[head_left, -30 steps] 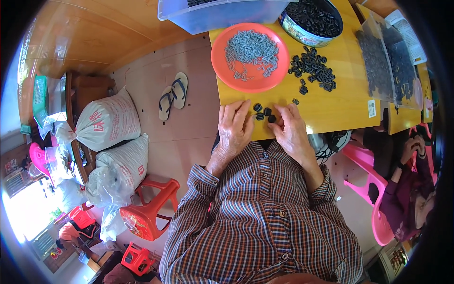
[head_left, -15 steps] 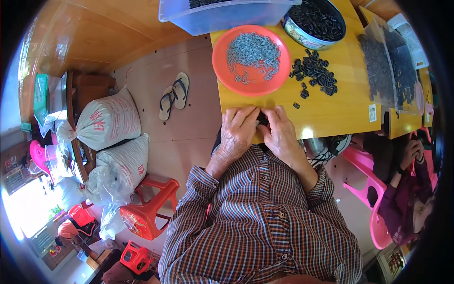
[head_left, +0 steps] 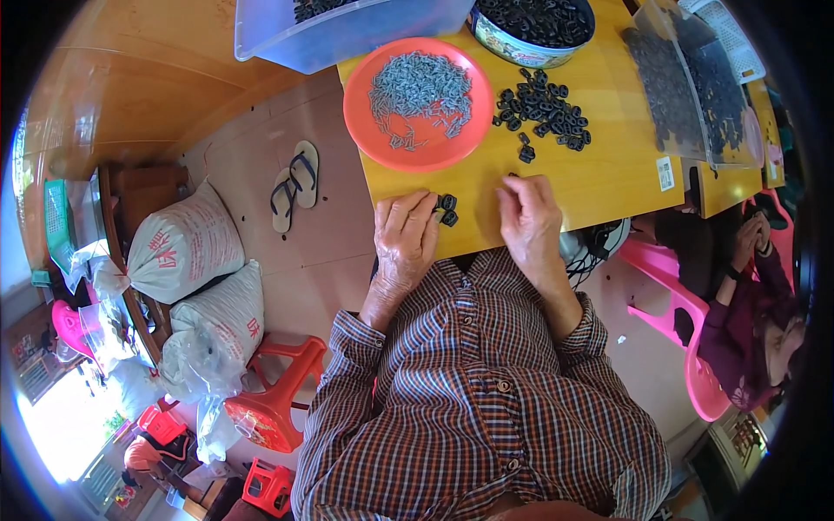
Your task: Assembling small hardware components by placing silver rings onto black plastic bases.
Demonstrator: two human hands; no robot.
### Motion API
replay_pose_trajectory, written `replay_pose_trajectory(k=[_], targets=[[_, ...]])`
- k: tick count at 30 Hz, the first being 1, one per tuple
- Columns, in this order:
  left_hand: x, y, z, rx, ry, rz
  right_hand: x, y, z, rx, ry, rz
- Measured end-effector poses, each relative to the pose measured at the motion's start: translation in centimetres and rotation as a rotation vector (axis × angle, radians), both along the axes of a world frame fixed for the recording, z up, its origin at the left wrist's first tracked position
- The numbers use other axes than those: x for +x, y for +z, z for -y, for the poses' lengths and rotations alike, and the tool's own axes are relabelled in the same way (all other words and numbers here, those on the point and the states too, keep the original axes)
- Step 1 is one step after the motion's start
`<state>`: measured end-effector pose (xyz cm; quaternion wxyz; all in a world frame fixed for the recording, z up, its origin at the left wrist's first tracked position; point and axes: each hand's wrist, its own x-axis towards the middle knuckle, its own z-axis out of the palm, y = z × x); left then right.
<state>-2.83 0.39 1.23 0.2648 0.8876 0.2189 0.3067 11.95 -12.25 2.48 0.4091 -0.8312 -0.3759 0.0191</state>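
My left hand [head_left: 405,236] is at the near left edge of the yellow table, its fingers bent and closed at the side of small black plastic parts [head_left: 447,209]. The grip itself is partly hidden. To the right, my right hand [head_left: 532,219] hovers over the table with thumb and index finger apart. Its index fingertip reaches a single small black part lying on the table. Beyond my hands is a round orange-red plate [head_left: 358,122] with a heap of small grey screws [head_left: 417,87]. A loose pile of black parts [head_left: 546,111] lies right of the plate.
A round tin [head_left: 521,50] full of black parts and a clear plastic bin [head_left: 347,42] stand at the back. More clear bins [head_left: 678,95] are at the right. White sacks [head_left: 187,247], a red stool [head_left: 278,399] and sandals are on the left floor. Another person [head_left: 747,304] sits at right.
My hands have come apart; the right moved away to the right, toward a loose black part. Black parts now show beside my left fingers. The whole view has shifted slightly.
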Motion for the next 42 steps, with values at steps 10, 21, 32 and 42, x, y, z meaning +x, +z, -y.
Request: replay_pose_trajectory(k=[10, 21, 32, 42], targets=[[1.0, 0.6, 0.0, 0.052, 0.054, 0.084, 1.8, 0.0, 0.8, -0.196, -0.043, 0.123], [3.4, 2.6, 1.0, -0.907, -0.109, 0.233, 1.3, 4.2, -0.3, 0.367, 0.063, -1.212], [3.1, 3.1, 1.5, -1.138, -0.158, 0.381, -0.1, 4.8, -1.0, 0.357, 0.153, -1.116], [2.0, 2.6, 0.1, -1.404, -0.209, 0.325, -0.9, 5.2, -1.5, 0.276, 0.169, -1.105]])
